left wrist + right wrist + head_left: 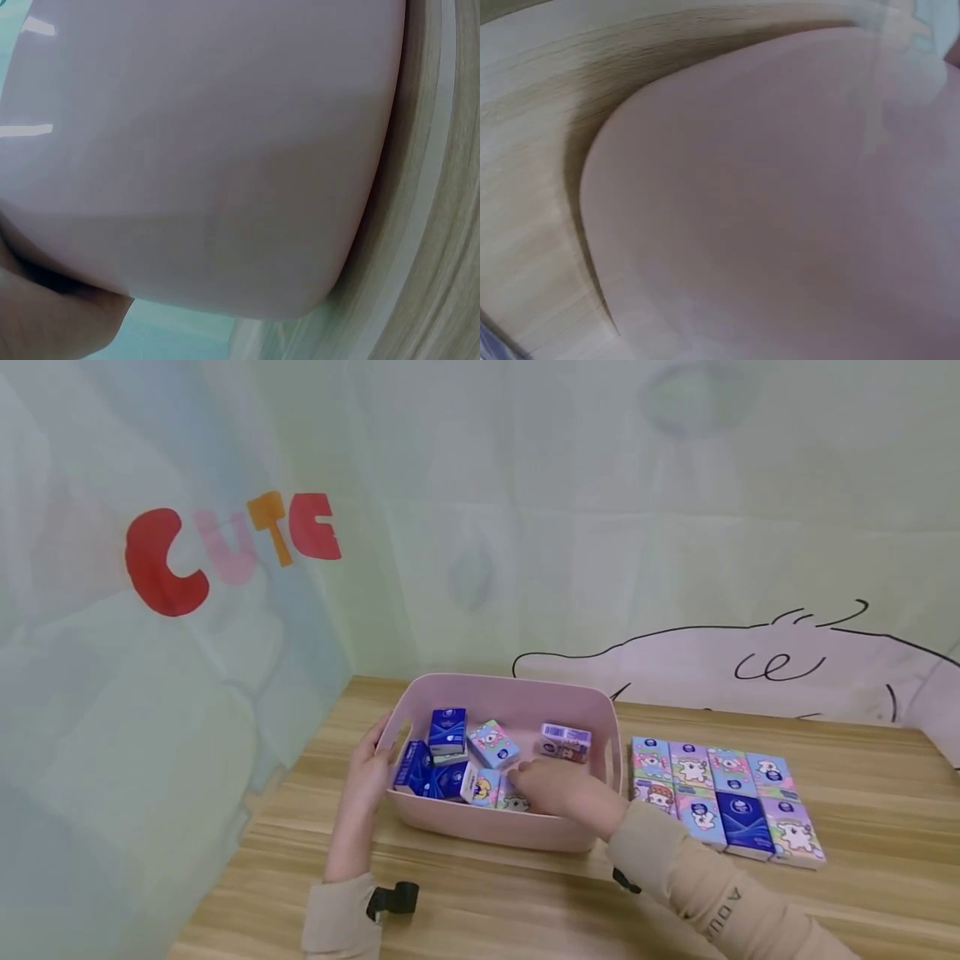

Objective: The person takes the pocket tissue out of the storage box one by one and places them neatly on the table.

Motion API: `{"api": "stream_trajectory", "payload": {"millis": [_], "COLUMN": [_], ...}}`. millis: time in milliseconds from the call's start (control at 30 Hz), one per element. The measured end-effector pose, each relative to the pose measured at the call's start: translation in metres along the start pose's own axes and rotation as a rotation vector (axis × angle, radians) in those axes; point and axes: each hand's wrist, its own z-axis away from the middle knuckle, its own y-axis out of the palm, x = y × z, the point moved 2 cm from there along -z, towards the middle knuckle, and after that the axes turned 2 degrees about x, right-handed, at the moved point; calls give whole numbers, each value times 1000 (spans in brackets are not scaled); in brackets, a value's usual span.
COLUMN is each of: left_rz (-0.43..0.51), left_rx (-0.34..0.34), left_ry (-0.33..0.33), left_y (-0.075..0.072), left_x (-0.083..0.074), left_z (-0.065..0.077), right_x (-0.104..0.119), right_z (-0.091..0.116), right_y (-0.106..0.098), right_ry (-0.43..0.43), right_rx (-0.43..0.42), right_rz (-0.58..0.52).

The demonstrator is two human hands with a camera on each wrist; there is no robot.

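A pink plastic basket [487,828] holds several small tissue packs, some dark blue [447,731] and some with pastel cartoon prints [492,744]. My left hand [370,770] grips the basket's left side at the handle opening; in the left wrist view, part of that hand [56,319] lies against the outer wall. Over the front rim, my right hand [562,789] reaches into the basket. Its fingers are beside a cartoon tissue pack [513,800] near the front wall, and the fingertips are partly hidden. Behind this hand, a purple cartoon pack [566,742] leans near the right wall.
On the wooden table [480,902], right of the basket, several tissue packs [731,797] lie side by side in two rows, one of them dark blue [745,825]. Printed cloth walls [480,593] stand behind and to the left.
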Motion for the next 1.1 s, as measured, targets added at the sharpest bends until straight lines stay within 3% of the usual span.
{"api": "stream_trajectory", "payload": {"millis": [267, 667, 833, 1100], "left_rz": [-32, -5, -34, 8], "left_rx": [-7, 4, 4, 13], "left_ry": [19, 3, 12, 5], "left_y": [-3, -1, 0, -1], "left_x": [0, -2, -1, -1], "left_z": [0, 2, 1, 1], "right_x": [4, -3, -13, -23], "right_z": [-3, 2, 13, 51], "right_y": [3, -8, -19, -51], "right_ry": [2, 10, 5, -42], "right_rx": [-23, -31, -114, -375], "right_rz": [106, -19, -61, -119]}}
